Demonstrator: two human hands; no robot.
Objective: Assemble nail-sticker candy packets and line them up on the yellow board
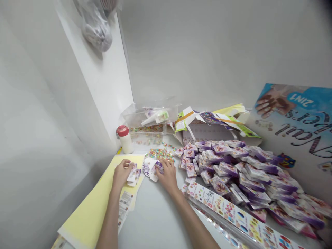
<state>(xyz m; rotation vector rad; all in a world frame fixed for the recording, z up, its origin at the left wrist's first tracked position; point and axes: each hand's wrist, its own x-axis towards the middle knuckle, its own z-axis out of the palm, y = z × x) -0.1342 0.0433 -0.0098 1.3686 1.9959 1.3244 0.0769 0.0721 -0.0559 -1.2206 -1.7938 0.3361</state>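
Note:
My left hand [121,175] pinches a small flat white-and-purple carton [132,175] between thumb and fingers, over the left side of the table. My right hand [167,173] is bent over a fanned pile of similar flat cartons [148,166], its thumb and fingers closed on the purple-printed one at the near right of the pile. Small orange, green and yellow pieces [158,154] lie scattered just behind the pile. Beneath the left hand there are yellow sheets [100,204] and a printed label sheet [124,205].
A large heap of filled-out purple-and-white boxes [228,166] covers the right side. Long printed strips [228,214] lie before it. A red-capped bottle [126,140], clear plastic bins [147,121] and an open carton [202,133] stand behind. A big printed box [298,128] leans at right.

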